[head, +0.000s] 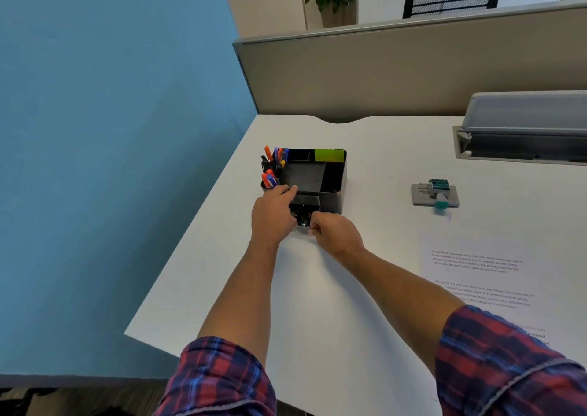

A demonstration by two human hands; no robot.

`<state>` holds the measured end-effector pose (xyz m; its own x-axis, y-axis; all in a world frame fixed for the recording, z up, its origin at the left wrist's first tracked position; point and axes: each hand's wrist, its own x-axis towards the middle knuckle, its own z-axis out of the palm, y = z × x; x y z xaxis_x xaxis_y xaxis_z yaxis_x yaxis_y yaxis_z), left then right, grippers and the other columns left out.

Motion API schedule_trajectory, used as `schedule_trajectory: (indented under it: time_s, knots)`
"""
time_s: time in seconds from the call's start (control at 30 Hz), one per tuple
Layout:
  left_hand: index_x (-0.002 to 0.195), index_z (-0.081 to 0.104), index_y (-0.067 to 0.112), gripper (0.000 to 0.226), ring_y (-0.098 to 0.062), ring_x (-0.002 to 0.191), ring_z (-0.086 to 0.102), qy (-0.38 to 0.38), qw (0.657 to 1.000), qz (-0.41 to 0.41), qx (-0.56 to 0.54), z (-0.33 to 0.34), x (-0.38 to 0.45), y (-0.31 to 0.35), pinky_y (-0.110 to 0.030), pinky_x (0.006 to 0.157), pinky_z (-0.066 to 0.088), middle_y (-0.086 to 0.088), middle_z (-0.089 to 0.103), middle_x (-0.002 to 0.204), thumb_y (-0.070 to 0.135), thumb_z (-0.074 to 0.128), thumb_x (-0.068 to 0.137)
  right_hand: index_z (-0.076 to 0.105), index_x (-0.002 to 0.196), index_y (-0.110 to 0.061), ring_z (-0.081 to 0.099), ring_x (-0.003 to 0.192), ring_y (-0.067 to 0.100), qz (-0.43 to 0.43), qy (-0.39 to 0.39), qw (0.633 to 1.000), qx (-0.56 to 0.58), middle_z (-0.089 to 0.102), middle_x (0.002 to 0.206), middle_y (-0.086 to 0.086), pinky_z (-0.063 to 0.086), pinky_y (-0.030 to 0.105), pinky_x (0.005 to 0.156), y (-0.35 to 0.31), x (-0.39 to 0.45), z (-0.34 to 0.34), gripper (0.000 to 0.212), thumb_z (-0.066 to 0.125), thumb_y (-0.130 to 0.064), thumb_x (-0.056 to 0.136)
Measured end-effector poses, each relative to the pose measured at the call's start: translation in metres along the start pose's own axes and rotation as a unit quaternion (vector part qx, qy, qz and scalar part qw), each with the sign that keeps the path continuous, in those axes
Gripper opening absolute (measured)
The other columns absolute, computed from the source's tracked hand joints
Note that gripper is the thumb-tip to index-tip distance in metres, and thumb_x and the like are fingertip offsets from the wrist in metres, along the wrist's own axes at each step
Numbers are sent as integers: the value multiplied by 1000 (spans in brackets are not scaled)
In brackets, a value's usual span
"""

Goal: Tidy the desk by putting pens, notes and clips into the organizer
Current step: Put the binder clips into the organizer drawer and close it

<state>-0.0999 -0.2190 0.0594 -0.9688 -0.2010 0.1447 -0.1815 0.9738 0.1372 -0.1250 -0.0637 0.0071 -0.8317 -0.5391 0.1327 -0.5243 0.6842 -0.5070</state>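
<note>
- While the pens (pixel 273 164) already stand in the left compartments of the black organizer (pixel 333 174) and a green block of notes (pixel 329 155) sits in its back slot, the step in hand looks like the clips: a dark, glinting cluster of binder clips (pixel 301 216) lies in what seems to be a small drawer at the organizer's near front.
- Judging by this, the next move calls for settling the clips inside and pushing the drawer shut while the body is kept from sliding.
- The left hand (pixel 273 215) reaches forward, palm down, fingers spread on the organizer's near-left edge, holding nothing that shows.
- The right hand (pixel 337 232) curls beside the clips, fingertips pinched narrow at the drawer front; whether it grips a clip, I cannot tell.
- Both forearms stretch out over the white desk (pixel 317 304), plaid sleeves rolled.
- 2 printed sheets (pixel 476 272) and a tape dispenser (pixel 435 194) lie well apart to the right.
</note>
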Motion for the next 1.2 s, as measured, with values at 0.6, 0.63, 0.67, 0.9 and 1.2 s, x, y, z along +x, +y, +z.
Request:
schedule_trajectory:
  time_s: [0.6,0.63,0.67,0.9,1.2]
  knots:
    - [147,51,24,62,-21,129,52,22,999,-31,-36,5,1,2,-34,101,49,0,53,147,13,69,88,63,93,-15,60,73,19,195,89,970,111,67,83,3,45,27,62,-8,28,5,13,57,-23,100]
    - [147,51,24,62,-21,130,52,24,999,-32,-37,6,1,2,-34,101,48,1,53,148,13,68,89,63,94,-14,61,73,19,201,93,969,112,67,83,3,46,27,62,-9,29,6,13,56,-24,100]
    - [147,51,24,62,-21,129,52,25,998,-32,-37,6,1,2,-33,101,49,1,54,147,13,68,89,63,95,-14,61,73,19,204,95,968,112,67,84,4,48,28,62,-10,29,7,14,56,-24,100]
    - [141,58,19,53,-23,122,56,45,997,-31,-50,12,3,2,-35,97,51,-3,61,138,15,69,89,62,93,-14,58,69,20,163,92,980,72,67,82,4,36,23,56,-4,27,7,18,52,-25,102]
    - [126,64,18,50,-23,112,56,78,994,-50,-58,22,9,8,-35,87,53,-2,63,123,37,81,82,67,94,-15,59,68,18,122,99,987,36,69,83,2,40,24,60,2,28,2,20,53,-28,101]
